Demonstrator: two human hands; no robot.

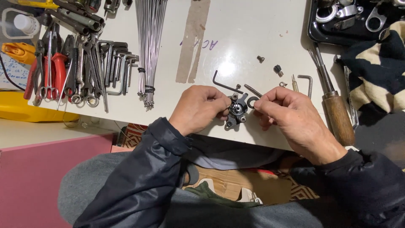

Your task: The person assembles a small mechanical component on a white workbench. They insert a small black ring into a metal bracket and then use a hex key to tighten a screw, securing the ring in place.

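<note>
My left hand (198,109) grips a small black metal brake-like part (237,110) just above the near edge of the white table (249,38). My right hand (291,116) pinches a small dark ring-shaped piece (252,101) at the part's upper right side. An L-shaped hex key (222,83) lies just beyond my left fingers. A short dark pin (252,90) lies next to it. Small screws (260,59) and a dark nut (277,69) are scattered farther back.
Pliers, wrenches and hex keys (84,67) are laid out at the left, beside a bundle of thin metal spokes (148,46). A wooden-handled tool (337,114) lies at the right by a dark patterned cloth (375,63). A black tray (314,33) of metal parts sits at the back right.
</note>
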